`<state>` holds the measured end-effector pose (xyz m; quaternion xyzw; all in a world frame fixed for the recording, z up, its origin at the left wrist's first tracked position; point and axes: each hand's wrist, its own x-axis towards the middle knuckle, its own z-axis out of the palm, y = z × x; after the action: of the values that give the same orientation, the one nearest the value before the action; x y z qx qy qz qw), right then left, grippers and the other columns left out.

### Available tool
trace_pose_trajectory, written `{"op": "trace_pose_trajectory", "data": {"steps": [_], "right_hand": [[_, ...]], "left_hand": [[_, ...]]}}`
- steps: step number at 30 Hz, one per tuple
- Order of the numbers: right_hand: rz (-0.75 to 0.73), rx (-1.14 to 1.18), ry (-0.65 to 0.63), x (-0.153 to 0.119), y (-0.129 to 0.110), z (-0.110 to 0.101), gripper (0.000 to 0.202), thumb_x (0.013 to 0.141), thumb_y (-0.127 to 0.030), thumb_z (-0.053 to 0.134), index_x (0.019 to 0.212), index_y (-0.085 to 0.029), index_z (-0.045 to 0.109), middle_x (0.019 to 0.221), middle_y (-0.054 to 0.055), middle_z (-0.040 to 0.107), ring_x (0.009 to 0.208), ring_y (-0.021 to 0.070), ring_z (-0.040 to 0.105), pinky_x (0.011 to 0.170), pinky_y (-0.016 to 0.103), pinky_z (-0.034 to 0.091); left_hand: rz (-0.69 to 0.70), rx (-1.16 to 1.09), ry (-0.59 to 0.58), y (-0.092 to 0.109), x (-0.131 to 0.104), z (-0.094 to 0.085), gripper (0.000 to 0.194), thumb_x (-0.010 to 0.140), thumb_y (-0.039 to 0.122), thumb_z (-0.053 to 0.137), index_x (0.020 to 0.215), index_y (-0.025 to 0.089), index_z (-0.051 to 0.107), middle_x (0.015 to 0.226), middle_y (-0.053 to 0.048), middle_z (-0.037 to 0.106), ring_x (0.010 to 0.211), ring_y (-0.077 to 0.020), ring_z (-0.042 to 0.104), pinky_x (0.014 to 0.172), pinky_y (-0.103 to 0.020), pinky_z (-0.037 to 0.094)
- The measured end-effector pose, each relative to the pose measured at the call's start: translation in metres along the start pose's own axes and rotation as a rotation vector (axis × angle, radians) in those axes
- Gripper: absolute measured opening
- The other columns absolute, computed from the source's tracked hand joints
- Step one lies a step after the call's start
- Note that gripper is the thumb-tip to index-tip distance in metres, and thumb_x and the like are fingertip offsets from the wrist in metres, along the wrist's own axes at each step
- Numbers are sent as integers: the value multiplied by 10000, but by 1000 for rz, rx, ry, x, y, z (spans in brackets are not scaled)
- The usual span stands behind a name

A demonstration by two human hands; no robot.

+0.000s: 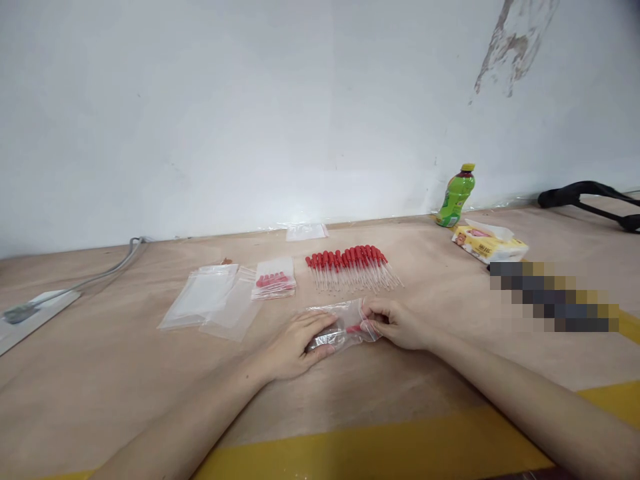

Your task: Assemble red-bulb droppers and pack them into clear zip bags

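A clear zip bag [345, 311] lies flat on the table between my two hands, with a small red-handled screwdriver [353, 329] visible inside it. My left hand [305, 343] holds the bag's left end, fingers on top and thumb along its near side. At the bag's red-lined mouth, my right hand [393, 323] pinches the plastic near the red handle; its fingertips partly hide what they grip. Just beyond the bag, several red-handled screwdrivers [350, 259] with clear-looking shafts lie in a row. Left of them is a stack of filled zip bags [273, 280] showing red handles.
Flat plastic bags [203, 297] are piled to the left, and another bag [306, 232] lies by the wall. A grey cable [113, 272] runs at far left. A green bottle [456, 199], tissue pack [490, 245] and black curved object [590, 193] are at right.
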<state>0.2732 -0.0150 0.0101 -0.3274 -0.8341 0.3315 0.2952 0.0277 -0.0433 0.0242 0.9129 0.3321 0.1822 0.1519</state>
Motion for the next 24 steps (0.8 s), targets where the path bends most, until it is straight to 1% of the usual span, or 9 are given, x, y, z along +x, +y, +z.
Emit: {"op": "trace_pose_trajectory", "data": {"steps": [3, 6, 9, 11, 13, 16, 19, 21, 24], "right_hand": [[6, 50, -37, 1, 0, -3, 334, 837, -407, 416, 700, -149, 577, 690, 15, 512, 664, 122, 462, 618, 237, 372], [132, 198, -58, 0, -1, -7, 410, 842, -488, 353, 745, -153, 569, 673, 8, 518, 645, 121, 470, 611, 242, 379], [244, 345, -40, -5, -4, -10, 385, 767, -513, 482, 883, -151, 544, 693, 1, 543, 610, 108, 479, 574, 228, 376], [305, 401, -49, -7, -5, -11, 476, 700, -483, 584, 1022, -144, 493, 662, -11, 557, 568, 99, 482, 539, 216, 364], [361, 394, -17, -7, -3, -12, 546, 689, -463, 599, 1095, -130, 450, 602, -21, 564, 528, 97, 487, 515, 210, 356], [436, 271, 135, -2, 10, -19, 456, 718, -460, 549, 1017, -118, 511, 553, -10, 572, 498, 103, 496, 498, 215, 356], [428, 74, 333, 13, 30, -32, 325, 710, -428, 545, 842, -134, 583, 588, 13, 595, 506, 111, 503, 485, 222, 359], [369, -135, 447, 28, 40, -41, 250, 704, -387, 548, 757, -151, 611, 634, 20, 612, 537, 118, 512, 509, 231, 370], [319, -433, 507, 58, 46, -50, 208, 734, -337, 517, 750, -179, 651, 669, 18, 618, 594, 130, 529, 569, 241, 386]], "left_hand": [[1, 5, 6, 0, 0, -1, 446, 848, 366, 446, 1263, 219, 377, 1253, -68, 484, 1171, -212, 408, 983, -409, 322], [-22, 7, 13, 2, -1, -1, 466, 848, 366, 446, 1280, 221, 344, 1273, -71, 463, 1163, -216, 417, 973, -401, 335], [-49, 2, 18, 4, -2, -2, 484, 841, 368, 456, 1286, 231, 322, 1276, -73, 458, 1139, -226, 439, 945, -404, 361], [-50, -5, 21, 5, -2, -3, 458, 840, 360, 460, 1266, 235, 348, 1244, -69, 488, 1110, -228, 463, 924, -402, 379], [-40, -9, 22, 5, -2, -3, 429, 844, 353, 455, 1248, 235, 373, 1233, -65, 498, 1108, -223, 467, 925, -399, 380], [-23, -1, -8, 3, -2, -3, 383, 864, 348, 418, 1228, 229, 418, 1275, -62, 465, 1169, -211, 419, 969, -395, 347], [-21, 22, -38, 0, -3, -2, 361, 893, 319, 358, 1233, 231, 435, 1339, -53, 390, 1233, -198, 341, 1013, -395, 299], [-14, 48, -15, -1, -4, -2, 356, 900, 293, 340, 1238, 235, 438, 1361, -40, 357, 1259, -196, 294, 1042, -416, 246], [0, 58, 66, -1, -6, -3, 324, 889, 273, 369, 1180, 225, 502, 1308, -42, 433, 1243, -201, 321, 1045, -435, 237]]}}
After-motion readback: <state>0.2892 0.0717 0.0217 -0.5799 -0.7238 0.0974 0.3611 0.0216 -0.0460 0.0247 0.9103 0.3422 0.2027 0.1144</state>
